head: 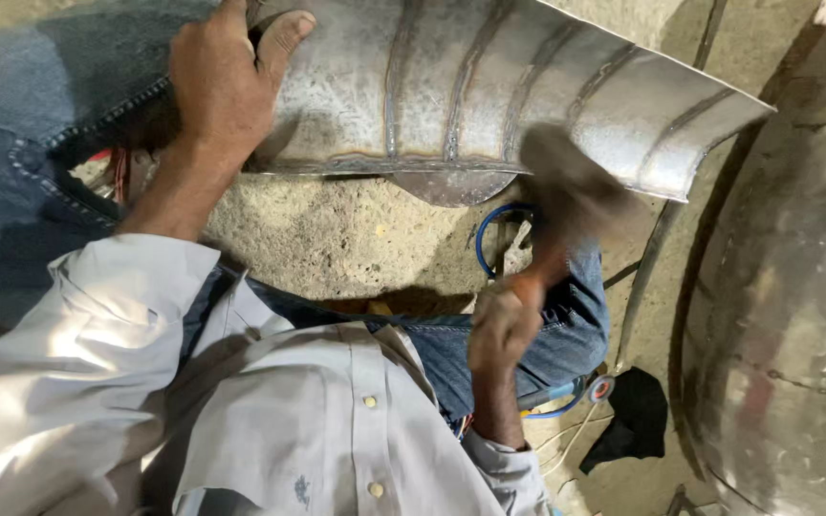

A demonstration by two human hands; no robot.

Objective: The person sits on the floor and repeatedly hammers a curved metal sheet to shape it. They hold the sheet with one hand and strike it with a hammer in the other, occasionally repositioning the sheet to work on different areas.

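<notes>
We look down on a curved, ribbed sheet of grey metal (489,86) lying across the top of the view above a rough concrete floor (336,229). Its upper part is cut off by the frame edge, so we cannot see its whole shape. The left hand (227,81) presses on the sheet's left end, fingers spread flat and the thumb lying on the metal; it grips nothing that we can see, and its fingertips are cut off at the top.

The right hand (504,325) is closed in a fist round the handle of a hammer (566,191). The hammer's head is a brown blur just below the sheet's lower edge, too smeared for us to tell whether it touches the metal.

A pale shirt (241,401) and blue jeans (40,124) fill the lower left. A blue cable (486,229) loops on the floor, partly hidden behind the hammer. At the right, a large rounded metal body (795,315) runs out of view. A black rag (638,416) lies near it.
</notes>
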